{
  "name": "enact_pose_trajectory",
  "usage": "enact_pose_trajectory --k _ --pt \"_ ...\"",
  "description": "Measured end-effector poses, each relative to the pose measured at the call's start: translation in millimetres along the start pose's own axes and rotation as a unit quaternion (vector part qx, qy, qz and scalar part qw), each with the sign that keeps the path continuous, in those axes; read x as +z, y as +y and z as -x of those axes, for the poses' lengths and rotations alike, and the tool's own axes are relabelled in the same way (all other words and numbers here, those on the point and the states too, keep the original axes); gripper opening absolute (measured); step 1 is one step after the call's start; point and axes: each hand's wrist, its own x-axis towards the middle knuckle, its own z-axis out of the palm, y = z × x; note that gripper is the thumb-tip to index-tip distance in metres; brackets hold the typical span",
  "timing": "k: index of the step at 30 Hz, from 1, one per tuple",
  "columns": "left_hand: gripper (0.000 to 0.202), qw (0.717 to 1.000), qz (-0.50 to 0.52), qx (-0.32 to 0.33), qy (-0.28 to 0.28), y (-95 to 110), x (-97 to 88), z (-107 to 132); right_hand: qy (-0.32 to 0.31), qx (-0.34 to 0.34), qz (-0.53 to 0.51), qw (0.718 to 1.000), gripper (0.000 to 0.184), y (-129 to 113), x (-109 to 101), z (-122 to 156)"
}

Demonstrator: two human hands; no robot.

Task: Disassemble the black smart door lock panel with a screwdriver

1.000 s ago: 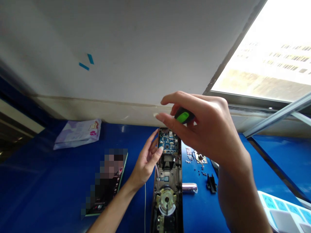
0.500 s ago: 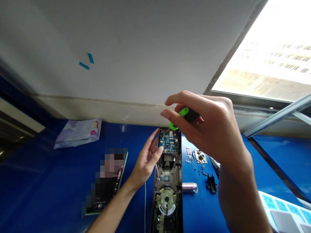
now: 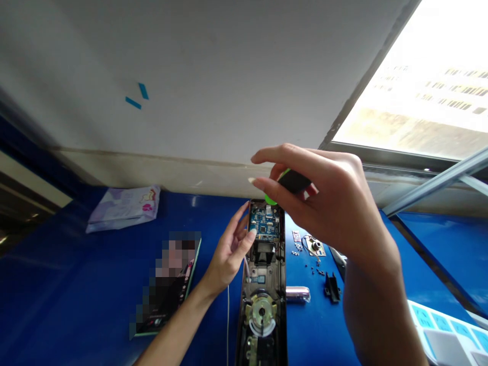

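A long opened door-lock body [image 3: 264, 284] lies on the blue table [image 3: 87, 284], with a blue circuit board [image 3: 264, 225] near its far end and a round brass mechanism [image 3: 261, 311] lower down. My left hand [image 3: 229, 256] rests against the lock's left edge, fingers bent and touching the rim beside the board. My right hand [image 3: 324, 203] is raised above the far end, fingers wrapped round a black and green screwdriver handle [image 3: 290, 181]. The tool's tip is hidden behind my fingers.
Right of the lock lie several tiny screws [image 3: 314, 269], a small metal part [image 3: 314, 245], a black clip [image 3: 331, 288] and a pinkish cylinder [image 3: 297, 293]. A dark booklet [image 3: 168, 284] and a pale packet [image 3: 124, 208] lie to the left. A white tray [image 3: 446, 335] sits at lower right.
My right hand has turned the screwdriver handle between its fingers, so the green part shows at a different angle. The left hand and the lock have not moved.
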Motion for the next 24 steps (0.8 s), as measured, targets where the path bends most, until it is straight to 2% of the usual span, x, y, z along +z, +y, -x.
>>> enact_pose_trajectory --k 4,6,11,14,17,19,21,24 --pt "0.070 1.000 0.003 0.004 0.001 -2.9 -1.2 0.0 -0.008 0.026 -0.020 0.999 0.050 -3.5 -1.4 1.8" --pt "0.069 1.000 0.006 0.003 -0.002 -4.0 -1.5 0.4 -0.017 0.036 -0.016 0.999 0.055 -5.0 -1.3 2.7" --pt "0.069 1.000 0.000 0.006 0.000 -1.1 -0.9 0.6 0.012 0.019 0.021 1.000 0.019 -1.9 2.1 3.7" --pt "0.071 1.000 -0.009 0.003 -0.006 -0.4 -1.1 0.1 0.020 0.017 -0.002 1.000 0.018 -0.5 2.7 4.1" --pt "0.070 1.000 -0.001 0.013 -0.007 -2.4 -1.8 -0.2 0.009 0.033 -0.028 0.999 0.044 -2.6 1.1 5.0" --pt "0.070 1.000 0.002 0.014 -0.009 -3.5 -2.0 -0.3 0.000 0.036 -0.027 0.999 0.055 -4.5 0.1 5.6" --pt "0.070 1.000 0.002 0.010 -0.009 -3.6 -1.9 -0.4 -0.009 0.031 -0.011 0.999 0.049 -5.1 -0.3 5.7" --pt "0.069 1.000 0.002 0.005 -0.004 -2.4 -1.2 -0.3 0.002 0.016 0.015 1.000 0.021 -3.1 0.3 5.2"
